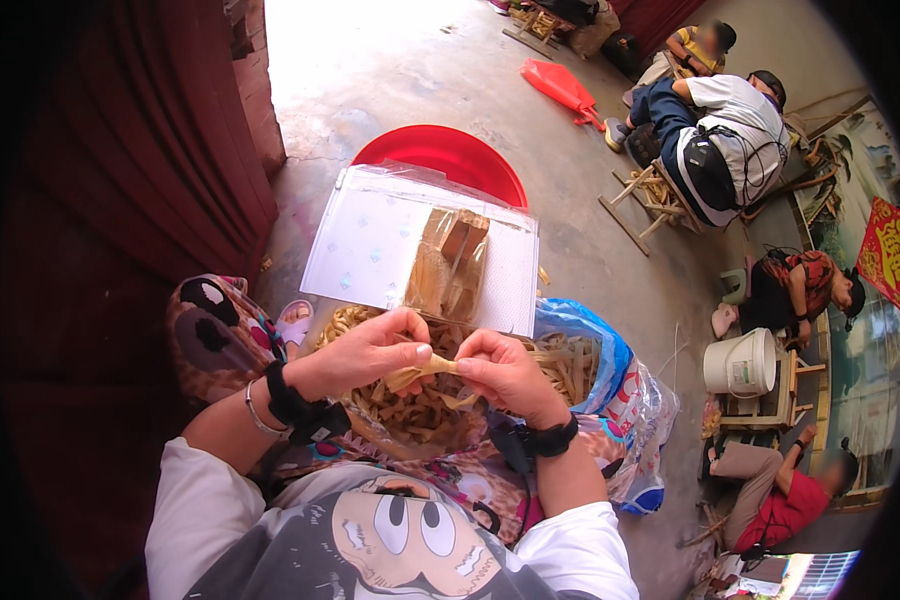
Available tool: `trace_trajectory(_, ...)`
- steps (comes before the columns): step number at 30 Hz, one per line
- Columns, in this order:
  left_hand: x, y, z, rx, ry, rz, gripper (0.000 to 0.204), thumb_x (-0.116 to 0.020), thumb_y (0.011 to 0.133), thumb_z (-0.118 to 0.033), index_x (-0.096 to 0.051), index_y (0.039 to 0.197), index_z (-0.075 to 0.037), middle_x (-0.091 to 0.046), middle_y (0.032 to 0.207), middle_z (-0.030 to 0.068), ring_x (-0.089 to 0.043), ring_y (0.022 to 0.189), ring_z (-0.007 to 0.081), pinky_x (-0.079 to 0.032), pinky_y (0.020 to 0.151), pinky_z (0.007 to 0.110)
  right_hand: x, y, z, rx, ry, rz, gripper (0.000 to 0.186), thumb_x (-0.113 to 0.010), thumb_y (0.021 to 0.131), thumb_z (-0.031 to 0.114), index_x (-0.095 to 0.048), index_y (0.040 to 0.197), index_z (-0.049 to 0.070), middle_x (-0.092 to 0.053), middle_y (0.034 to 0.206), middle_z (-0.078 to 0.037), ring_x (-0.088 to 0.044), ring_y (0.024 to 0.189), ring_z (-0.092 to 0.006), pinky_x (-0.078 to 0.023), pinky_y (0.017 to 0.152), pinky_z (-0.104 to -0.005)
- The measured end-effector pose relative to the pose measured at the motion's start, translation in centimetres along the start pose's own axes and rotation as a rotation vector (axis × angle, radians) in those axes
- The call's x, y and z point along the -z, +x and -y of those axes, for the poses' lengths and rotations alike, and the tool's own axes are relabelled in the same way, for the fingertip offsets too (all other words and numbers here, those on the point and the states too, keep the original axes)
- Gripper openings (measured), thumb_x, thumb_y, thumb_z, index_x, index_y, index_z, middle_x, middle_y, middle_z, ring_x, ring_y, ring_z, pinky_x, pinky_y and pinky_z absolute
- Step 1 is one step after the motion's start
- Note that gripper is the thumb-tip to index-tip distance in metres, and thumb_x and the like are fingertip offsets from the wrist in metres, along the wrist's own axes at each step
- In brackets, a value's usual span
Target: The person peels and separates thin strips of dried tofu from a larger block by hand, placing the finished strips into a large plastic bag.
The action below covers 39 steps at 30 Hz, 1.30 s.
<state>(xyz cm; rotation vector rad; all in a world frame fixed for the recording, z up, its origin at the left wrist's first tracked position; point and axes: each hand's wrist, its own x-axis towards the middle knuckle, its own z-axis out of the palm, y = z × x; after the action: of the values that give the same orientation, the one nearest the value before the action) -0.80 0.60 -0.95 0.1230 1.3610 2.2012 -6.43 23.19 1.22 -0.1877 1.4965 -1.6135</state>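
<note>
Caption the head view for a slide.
Left hand and right hand pinch a tan strip above curled strips, red basin beyond.

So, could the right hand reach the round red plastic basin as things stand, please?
Probably not easily: the white rectangular board sits before the red basin, and the right hand holds a tan strip.

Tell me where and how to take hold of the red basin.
The far rim of the red basin looks best, pinched from the far side: that curved edge shows bare, while the white board hides the near part.
</note>
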Motion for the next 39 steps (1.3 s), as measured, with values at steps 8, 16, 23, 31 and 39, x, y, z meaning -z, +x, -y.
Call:
trace_trajectory(8,0.8,-0.2,-0.7,0.136,-0.008,0.019,0.004,-0.056,0.084,-0.007,-0.053,0.085,-0.009,-0.056,0.073,-0.0014,-0.051,0.060,0.0050,-0.037,0.050,0.018,0.1,0.3,0.0,0.033,-0.100,0.071,0.011,-0.061,0.090,0.013,-0.056,0.096,0.005,-0.052,0.064,0.004,-0.044,0.052,-0.0017,-0.033,0.047,-0.0162)
trace_trajectory(16,1.3,0.9,-0.8,-0.619,1.032,-0.212,0.014,-0.056,0.076,-0.002,-0.055,0.089,-0.005,-0.056,0.069,0.0040,-0.055,0.058,0.0201,-0.045,0.053,0.029,0.3,0.4,2.1,0.172,-0.659,-0.159,0.011,-0.063,0.088,0.010,-0.058,0.095,0.002,-0.057,0.070,-0.001,-0.054,0.061,-0.0086,-0.043,0.055,-0.0230)
trace_trajectory(23,1.4,2.3,-2.3,-0.767,1.778,-0.561,0.020,-0.063,0.067,-0.004,-0.060,0.086,-0.006,-0.058,0.089,0.0049,-0.055,0.089,0.0235,-0.044,0.081,0.035,1.4,4.1,-0.3,0.684,-1.347,-0.712,0.014,-0.058,0.086,0.013,-0.059,0.099,0.007,-0.060,0.074,-0.013,-0.059,0.063,-0.0343,-0.048,0.057,-0.0404)
trace_trajectory(31,-1.4,0.2,-1.6,-0.847,1.567,-0.416,0.028,-0.062,0.071,-0.004,-0.059,0.099,-0.005,-0.057,0.103,0.0100,-0.057,0.092,0.0246,-0.049,0.077,0.035,-1.2,0.6,0.9,0.082,-0.219,-0.212,0.021,-0.057,0.090,0.015,-0.057,0.106,0.002,-0.063,0.075,-0.005,-0.053,0.054,-0.0063,-0.042,0.047,-0.0195)
trace_trajectory(39,2.2,0.0,0.5,-0.518,1.481,-0.437,0.015,-0.060,0.075,-0.009,-0.062,0.090,-0.008,-0.062,0.077,0.0093,-0.063,0.071,0.0281,-0.051,0.061,0.038,1.2,-1.7,1.1,-0.069,-0.010,0.066,0.026,-0.062,0.085,0.010,-0.059,0.109,0.001,-0.064,0.082,-0.004,-0.053,0.058,-0.0036,-0.038,0.044,-0.0137)
